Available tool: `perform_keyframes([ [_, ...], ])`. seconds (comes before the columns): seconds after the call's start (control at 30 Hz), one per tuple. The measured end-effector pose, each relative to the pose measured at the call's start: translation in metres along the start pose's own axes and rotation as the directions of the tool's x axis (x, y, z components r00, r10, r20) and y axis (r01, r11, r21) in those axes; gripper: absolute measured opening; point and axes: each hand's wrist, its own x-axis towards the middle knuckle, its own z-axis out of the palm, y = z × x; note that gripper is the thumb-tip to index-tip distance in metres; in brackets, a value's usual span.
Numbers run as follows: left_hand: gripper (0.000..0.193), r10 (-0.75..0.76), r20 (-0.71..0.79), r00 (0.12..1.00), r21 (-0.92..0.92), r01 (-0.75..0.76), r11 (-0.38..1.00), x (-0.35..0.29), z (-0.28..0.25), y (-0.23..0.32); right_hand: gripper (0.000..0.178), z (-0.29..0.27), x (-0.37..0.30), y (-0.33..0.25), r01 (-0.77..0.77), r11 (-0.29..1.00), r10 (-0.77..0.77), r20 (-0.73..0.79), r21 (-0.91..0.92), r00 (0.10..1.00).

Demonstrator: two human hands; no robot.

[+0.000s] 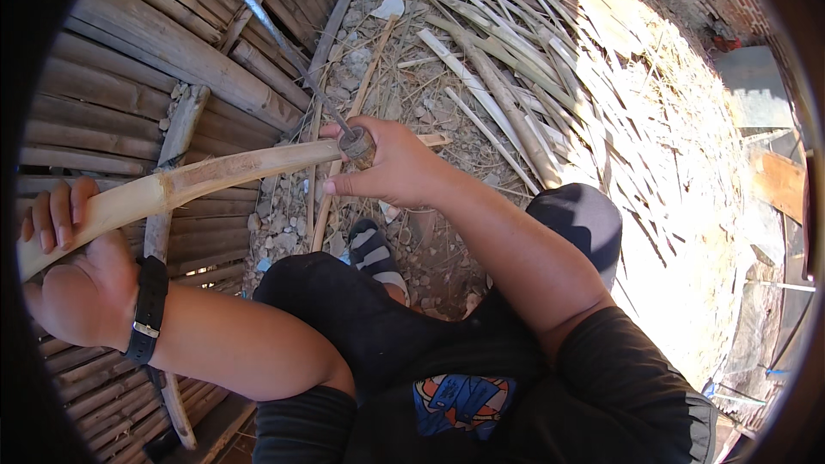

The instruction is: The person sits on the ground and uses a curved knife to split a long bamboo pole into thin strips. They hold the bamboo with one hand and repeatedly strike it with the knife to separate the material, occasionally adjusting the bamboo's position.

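The bamboo [210, 179] lay aslant before the slat wall [112, 77], between the two hands. The left hand [99, 279] grasped it near the left edge of the view, fingers curled over the top; the right hand [395, 159] gripped a wooden handle [357, 148], from which a long blade [271, 26] pointed away from the body. Whether the bamboo ended at the handle or passed beneath the right hand could not be told. The chief hazard, as judged, was a slip: the bare left hand shared the bamboo with the tool, and a stroke glancing off the rounded surface could have run toward its fingers. A wide swing could have caught the nearby wall, and loose rubble [348, 43] beside the foot [376, 258] could have spoiled the stance.
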Motion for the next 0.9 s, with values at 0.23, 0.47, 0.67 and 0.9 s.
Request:
perform_keyframes([
  [0.23,0.034,-0.067,0.008,0.998,-0.094,0.067,0.993,0.006,-0.003,-0.021,0.056,-0.032,-0.003,-0.016,-0.016,0.981,0.032,0.082,-0.192,0.996],
  [0.47,0.062,-0.123,0.183,0.975,-0.251,0.167,0.954,0.017,0.024,-0.064,0.038,-0.098,-0.019,-0.028,-0.024,0.938,0.045,0.052,-0.344,0.998],
  [0.67,0.088,-0.11,-0.267,0.957,0.295,0.19,0.936,-0.008,0.131,-0.115,0.037,-0.218,-0.074,-0.017,-0.136,0.841,0.021,-0.22,-0.524,0.975],
  [0.9,0.08,-0.102,-0.222,0.97,0.364,0.18,0.914,-0.012,0.138,-0.116,0.042,-0.4,-0.188,0.074,-0.633,0.39,0.149,-0.633,-0.668,0.76],
])
